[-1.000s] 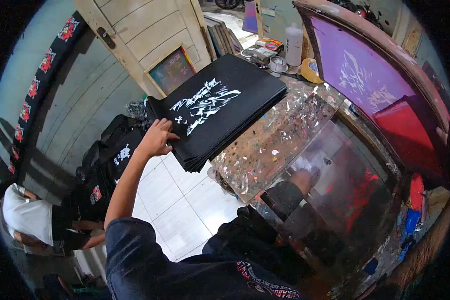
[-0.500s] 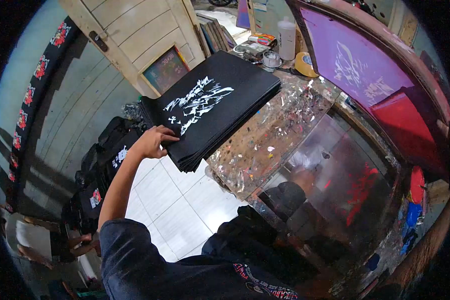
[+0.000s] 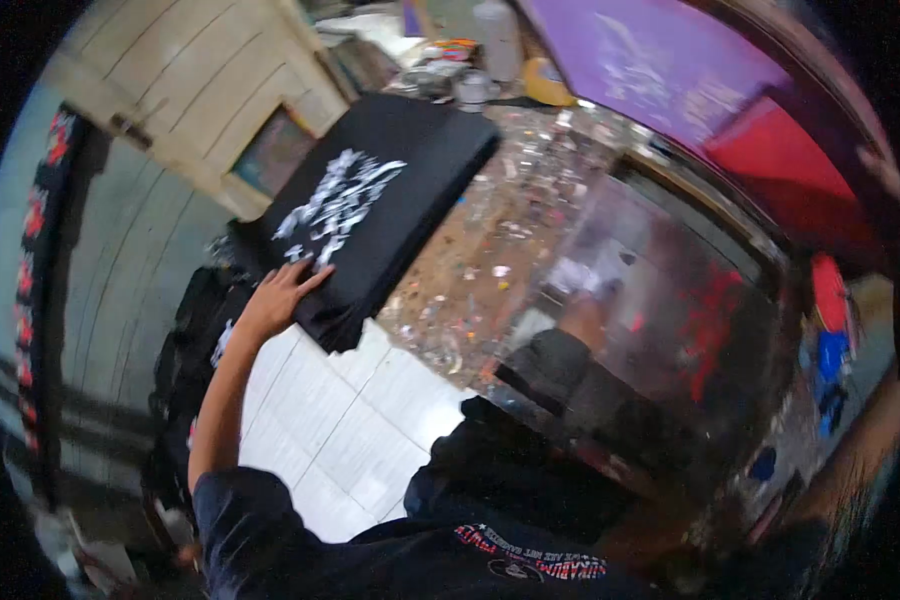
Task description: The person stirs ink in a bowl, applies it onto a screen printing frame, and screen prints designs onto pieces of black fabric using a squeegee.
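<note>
Head view: left hand (image 3: 270, 300) lies flat, fingers apart, on the stack of black printed shirts (image 3: 370, 210); best to peel only the top layer, keeping the pile square on the desk (image 3: 490, 270).

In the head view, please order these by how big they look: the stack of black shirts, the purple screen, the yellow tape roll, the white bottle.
1. stack of black shirts and purple screen: alike; the screen is cut off by the picture edge, so no ranking.
2. white bottle and yellow tape roll: both small, blurred, too close to rank.
</note>
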`<state>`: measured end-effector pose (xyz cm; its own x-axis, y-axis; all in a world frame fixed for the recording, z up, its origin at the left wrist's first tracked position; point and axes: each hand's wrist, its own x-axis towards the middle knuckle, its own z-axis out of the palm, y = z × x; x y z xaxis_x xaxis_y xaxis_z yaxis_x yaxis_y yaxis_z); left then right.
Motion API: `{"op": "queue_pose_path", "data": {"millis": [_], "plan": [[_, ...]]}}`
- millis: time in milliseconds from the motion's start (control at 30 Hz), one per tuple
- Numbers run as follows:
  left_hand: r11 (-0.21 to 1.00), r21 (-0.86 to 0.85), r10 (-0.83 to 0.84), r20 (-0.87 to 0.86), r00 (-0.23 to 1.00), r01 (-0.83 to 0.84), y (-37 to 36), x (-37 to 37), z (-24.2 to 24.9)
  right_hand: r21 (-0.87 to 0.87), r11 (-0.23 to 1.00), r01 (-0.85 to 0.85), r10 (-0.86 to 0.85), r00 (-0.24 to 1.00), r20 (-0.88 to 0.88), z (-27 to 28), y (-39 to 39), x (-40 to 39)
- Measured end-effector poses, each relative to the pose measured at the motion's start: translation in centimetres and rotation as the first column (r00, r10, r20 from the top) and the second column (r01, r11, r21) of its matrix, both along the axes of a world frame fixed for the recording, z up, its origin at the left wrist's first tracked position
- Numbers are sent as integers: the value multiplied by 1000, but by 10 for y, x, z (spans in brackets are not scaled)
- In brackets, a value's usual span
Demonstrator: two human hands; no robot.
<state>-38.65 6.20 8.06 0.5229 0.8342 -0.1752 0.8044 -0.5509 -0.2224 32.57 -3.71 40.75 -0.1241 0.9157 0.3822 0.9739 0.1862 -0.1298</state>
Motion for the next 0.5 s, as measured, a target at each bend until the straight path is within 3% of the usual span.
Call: {"op": "queue_pose_path", "data": {"millis": [67,133,167,233,333,400,500], "plan": [[999,-46,-14,-93,996,9,-3,14,2,-88,996,-36,33,999,-31,9,2,-9],[997,-82,-16,-53,998,12,-25,62,16,12,999,30,-31,999,45,5,4,-6],[981,56,-188,66,980,185,-35,82,2,57,997,55,-60,995,79,0,6,-6],[983,-38,-167,205,964,178,-56,149,-22,124,988,92,-109,985,133,-7,8,-2],[964,33,-255,412,875,265,-97,235,-85,197,974,114,-152,969,195,-17,4,-4],[969,-89,-184,355,917,229,-124,287,-100,250,960,125,-187,953,240,-23,-1,-5],[939,-115,-253,411,876,325,-149,320,-101,347,928,134,-245,922,300,-30,-7,-1]]}}
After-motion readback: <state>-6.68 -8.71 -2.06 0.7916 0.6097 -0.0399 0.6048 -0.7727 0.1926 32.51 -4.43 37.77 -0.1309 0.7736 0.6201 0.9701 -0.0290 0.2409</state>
